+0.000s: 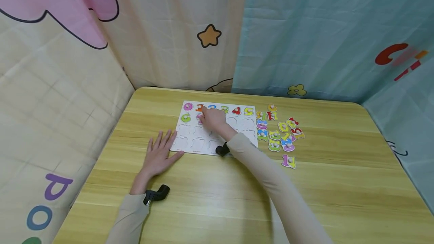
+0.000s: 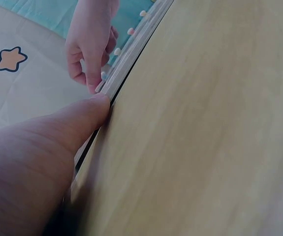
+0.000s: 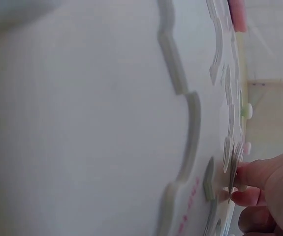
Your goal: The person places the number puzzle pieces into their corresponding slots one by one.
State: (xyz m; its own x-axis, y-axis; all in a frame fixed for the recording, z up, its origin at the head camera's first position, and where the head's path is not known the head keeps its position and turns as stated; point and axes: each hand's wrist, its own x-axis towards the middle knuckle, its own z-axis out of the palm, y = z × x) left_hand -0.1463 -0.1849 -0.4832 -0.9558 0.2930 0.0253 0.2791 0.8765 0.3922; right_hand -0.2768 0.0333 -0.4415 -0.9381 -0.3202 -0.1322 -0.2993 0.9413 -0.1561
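A white number puzzle board point(image 1: 193, 144) lies on the table, with pieces 0 to 5 along its top row and a green 6 point(image 1: 185, 118) below the 0. My right hand point(image 1: 214, 119) reaches over the board and pinches a pink number piece point(image 1: 199, 117) beside the 6. In the right wrist view this thin piece point(image 3: 233, 169) stands tilted at the board surface, partly hidden by the fingers. My left hand point(image 1: 159, 153) lies spread at the board's lower left corner, fingers straight. Its thumb point(image 2: 99, 105) presses against the board's edge in the left wrist view.
Right of the board lie several loose number pieces with knobs, among them a red 11 point(image 1: 272, 116) and a pink and yellow piece point(image 1: 289, 161) nearest me. The wooden table point(image 1: 339, 183) meets printed curtains point(image 1: 305, 48) at the back and a light curtain point(image 1: 68, 104) at the left.
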